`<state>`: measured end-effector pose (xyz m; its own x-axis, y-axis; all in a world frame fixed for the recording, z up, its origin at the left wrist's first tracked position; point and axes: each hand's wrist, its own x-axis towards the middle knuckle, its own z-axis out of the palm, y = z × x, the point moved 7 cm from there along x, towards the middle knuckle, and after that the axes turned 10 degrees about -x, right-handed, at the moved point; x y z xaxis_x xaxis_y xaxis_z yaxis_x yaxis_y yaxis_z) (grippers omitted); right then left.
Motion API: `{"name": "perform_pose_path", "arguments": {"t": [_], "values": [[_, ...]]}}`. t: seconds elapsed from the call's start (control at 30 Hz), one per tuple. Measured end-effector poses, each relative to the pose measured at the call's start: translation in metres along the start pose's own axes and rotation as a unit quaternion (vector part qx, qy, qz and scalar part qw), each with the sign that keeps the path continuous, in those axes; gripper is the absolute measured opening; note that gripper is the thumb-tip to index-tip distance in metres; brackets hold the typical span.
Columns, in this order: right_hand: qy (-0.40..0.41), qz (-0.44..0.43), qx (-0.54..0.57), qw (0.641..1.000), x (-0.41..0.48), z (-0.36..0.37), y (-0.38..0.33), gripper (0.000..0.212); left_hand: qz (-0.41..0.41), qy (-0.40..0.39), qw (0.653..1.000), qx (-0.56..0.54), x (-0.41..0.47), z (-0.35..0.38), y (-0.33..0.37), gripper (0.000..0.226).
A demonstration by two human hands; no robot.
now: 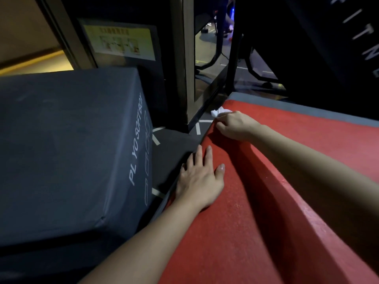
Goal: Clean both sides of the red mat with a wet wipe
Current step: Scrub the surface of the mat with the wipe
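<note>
At the far left stands a large dark grey foam plyo box (67,152), printed with white lettering down its right side, its bulk filling the left half of the view. Behind it, a yellow instruction poster (120,42) hangs on a dark panel. Between the box and the mat runs a strip of dark floor (170,150) marked with short white lines.

The left hand (200,181) lies palm down on the left edge of the red mat (235,232), fingers spread and flat; the outer fingers reach over the edge toward the floor, and nothing is gripped. The mat spreads from the lower middle to the right side, with a raised fold running diagonally across it from near the far left corner toward the lower right. A grey surface (307,108) shows as a band beyond the mat's far edge.

The right hand (235,125) sits at the mat's far left corner, fingers curled closed on a crumpled white wet wipe (218,112), which sticks out past the knuckles just over the corner. Both bare forearms stretch in from the bottom and right.
</note>
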<state>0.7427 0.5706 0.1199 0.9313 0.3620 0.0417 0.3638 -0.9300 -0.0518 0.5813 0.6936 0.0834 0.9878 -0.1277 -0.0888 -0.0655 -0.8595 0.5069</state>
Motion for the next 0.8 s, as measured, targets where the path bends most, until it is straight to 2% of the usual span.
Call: {"name": "perform_pose_path", "arguments": {"t": [0.1, 0.3, 0.47, 0.53, 0.67, 0.8], "values": [[0.005, 0.003, -0.027, 1.000, 0.007, -0.005, 0.000, 0.043, -0.002, 0.001, 1.000, 0.002, -0.001, 0.000, 0.000, 0.069], [-0.017, 0.041, -0.023, 0.999, 0.019, -0.004, 0.010, 0.029, 0.000, 0.010, 1.000, -0.008, 0.001, -0.001, -0.001, 0.068], [0.035, -0.031, -0.023, 0.999, -0.031, -0.012, -0.024, 0.048, -0.002, 0.015, 1.000, -0.004, 0.001, 0.000, -0.001, 0.068], [0.050, -0.043, -0.017, 0.998, -0.035, -0.015, -0.020, 0.047, -0.004, 0.021, 1.000, 0.000, 0.001, 0.000, -0.001, 0.068], [0.030, 0.006, -0.038, 0.999, -0.012, -0.012, -0.004, 0.028, 0.002, 0.034, 0.999, 0.008, -0.002, 0.000, -0.001, 0.067], [0.043, 0.031, -0.005, 0.999, -0.014, -0.008, -0.008, 0.040, -0.002, 0.038, 0.999, 0.007, -0.001, 0.000, -0.003, 0.067]]}}
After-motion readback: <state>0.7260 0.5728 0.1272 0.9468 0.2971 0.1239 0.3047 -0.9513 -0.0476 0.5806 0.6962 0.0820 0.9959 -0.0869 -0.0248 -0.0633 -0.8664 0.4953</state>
